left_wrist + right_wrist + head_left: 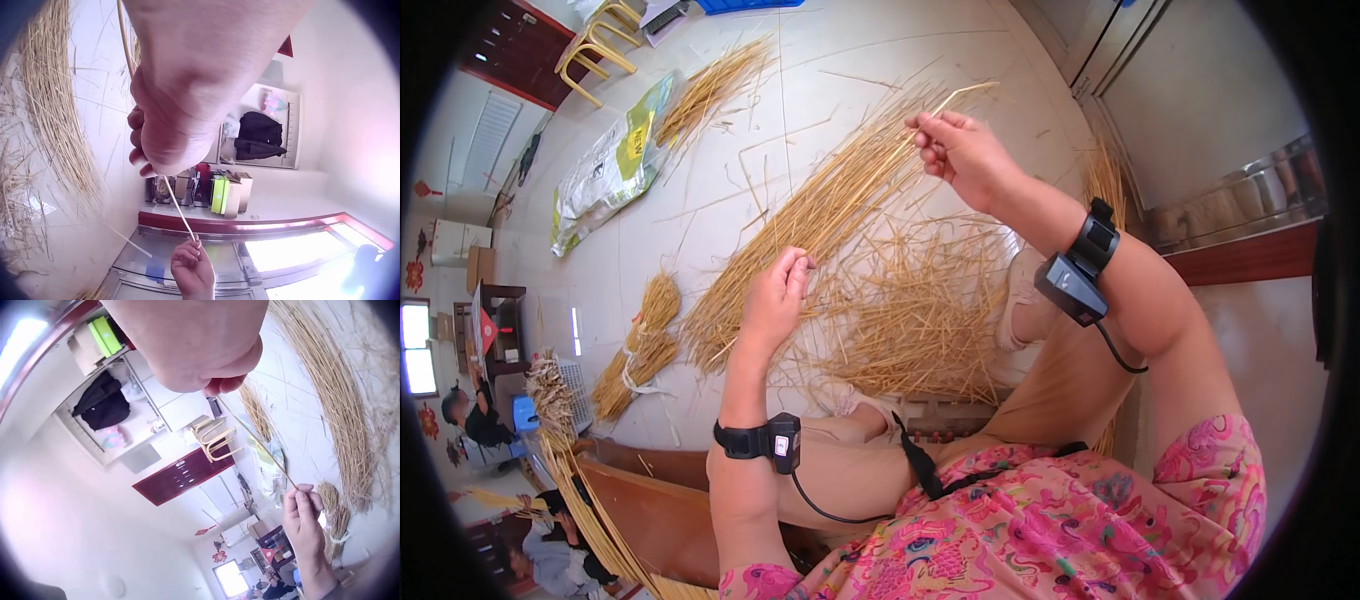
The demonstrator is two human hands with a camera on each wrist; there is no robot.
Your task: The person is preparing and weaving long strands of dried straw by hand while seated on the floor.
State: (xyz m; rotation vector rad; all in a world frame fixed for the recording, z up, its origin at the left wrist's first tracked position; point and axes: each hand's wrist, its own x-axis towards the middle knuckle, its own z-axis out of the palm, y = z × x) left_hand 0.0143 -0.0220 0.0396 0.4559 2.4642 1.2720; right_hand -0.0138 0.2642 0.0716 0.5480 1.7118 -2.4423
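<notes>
A single straw stalk stretches between the two hands, held up above the floor. My right hand pinches one part of it between thumb and fingertips, and a pale end with a bend sticks out past these fingers. Farther down, my left hand grips the other part with curled fingers; the right wrist view shows the stalk running into that left hand. Below both hands, a long layer of straw lies on the tiled floor. A heap of loose, tangled straw spreads nearer the knees.
Left of the straw, a tied bundle lies with a white band around it. A printed sack with more straw stands out farther off, near gold-framed stools. On the right is a metal-bottomed door. Other people sit at far left.
</notes>
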